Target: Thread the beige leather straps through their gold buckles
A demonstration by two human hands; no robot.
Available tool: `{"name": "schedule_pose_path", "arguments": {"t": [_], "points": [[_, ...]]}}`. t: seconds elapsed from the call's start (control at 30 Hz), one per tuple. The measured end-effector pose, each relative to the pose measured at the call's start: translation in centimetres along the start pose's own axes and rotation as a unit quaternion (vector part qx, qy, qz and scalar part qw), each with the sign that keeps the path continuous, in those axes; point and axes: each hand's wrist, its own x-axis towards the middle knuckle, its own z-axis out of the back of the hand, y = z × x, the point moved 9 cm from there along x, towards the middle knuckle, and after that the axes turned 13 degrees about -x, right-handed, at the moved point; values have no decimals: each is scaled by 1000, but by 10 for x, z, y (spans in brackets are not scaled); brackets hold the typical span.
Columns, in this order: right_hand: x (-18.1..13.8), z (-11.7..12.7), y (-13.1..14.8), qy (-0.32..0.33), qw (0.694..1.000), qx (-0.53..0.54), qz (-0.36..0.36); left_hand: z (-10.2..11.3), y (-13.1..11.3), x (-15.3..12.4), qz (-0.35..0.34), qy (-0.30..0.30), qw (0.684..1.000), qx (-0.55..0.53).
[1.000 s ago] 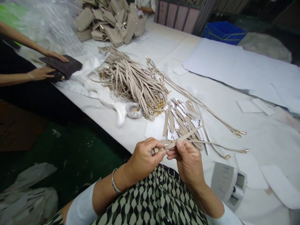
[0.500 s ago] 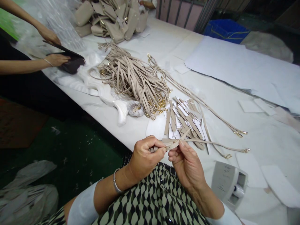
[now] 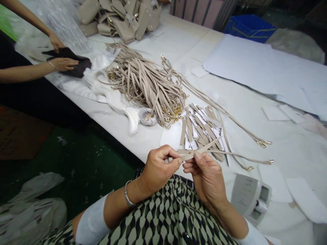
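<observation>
L hand (image 3: 162,166) + R hand (image 3: 208,173): grips pinching beige strap (image 3: 208,146); cd slip if R pinch light, tip cd snag loose strips (image 3: 203,131) nr.

There were one blue crate (image 3: 245,31), one grey machine (image 3: 242,194), one dark bag (image 3: 83,67), the wearer's two hands (image 3: 159,170) and a co-worker's two hands (image 3: 65,64); beige straps (image 3: 145,78) and strips (image 3: 183,131) were too many to count.

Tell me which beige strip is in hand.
The strip pinched by the right hand, running to the left hand; the other strips lie piled beyond.
</observation>
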Motion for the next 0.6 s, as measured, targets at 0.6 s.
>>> {"name": "schedule_pose_path", "arguments": {"t": [0.6], "points": [[0,6,14,-24,979,-179,96,-1,-2,10,3,37,999,10]]}}
